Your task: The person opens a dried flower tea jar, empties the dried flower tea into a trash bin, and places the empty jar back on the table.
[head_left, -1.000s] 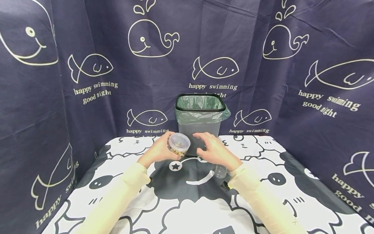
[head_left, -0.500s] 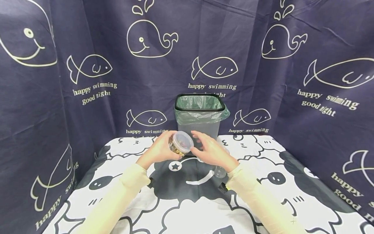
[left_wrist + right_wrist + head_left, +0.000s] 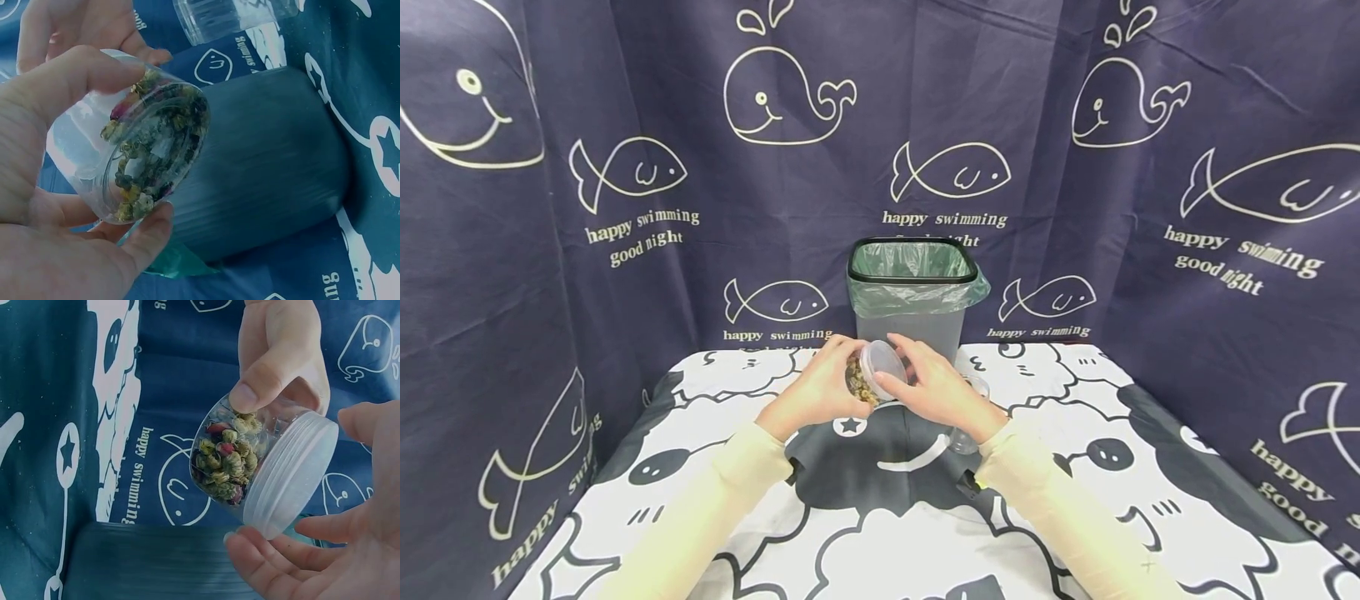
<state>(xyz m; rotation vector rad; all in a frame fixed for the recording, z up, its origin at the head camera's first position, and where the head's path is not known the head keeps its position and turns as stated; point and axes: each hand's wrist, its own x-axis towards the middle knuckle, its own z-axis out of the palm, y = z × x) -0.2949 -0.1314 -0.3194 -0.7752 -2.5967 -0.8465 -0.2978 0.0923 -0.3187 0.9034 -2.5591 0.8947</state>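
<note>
A clear plastic jar (image 3: 219, 456) of dried flower buds is tilted over, its frosted screw lid (image 3: 290, 478) facing right. My left hand (image 3: 822, 385) grips the jar's body, thumb on one side and fingers on the other. The buds (image 3: 156, 156), yellowish with some dark red, show through the clear wall in the left wrist view. My right hand (image 3: 936, 385) is spread around the lid, palm towards it. In the right wrist view the right thumb (image 3: 359, 422) is right beside the lid's upper rim, and fingertips are at its lower edge.
Behind the hands stands a grey bin (image 3: 910, 325) with a black rim and a green liner bag (image 3: 917, 300). A clear plastic container (image 3: 964, 440) is partly hidden by the right forearm. A printed cloth (image 3: 910, 483) covers the table; dark fabric (image 3: 805, 200) hangs around it.
The jar has been tipped so that its lid turns from facing up to facing right. My right hand has moved slightly left, up to the lid.
</note>
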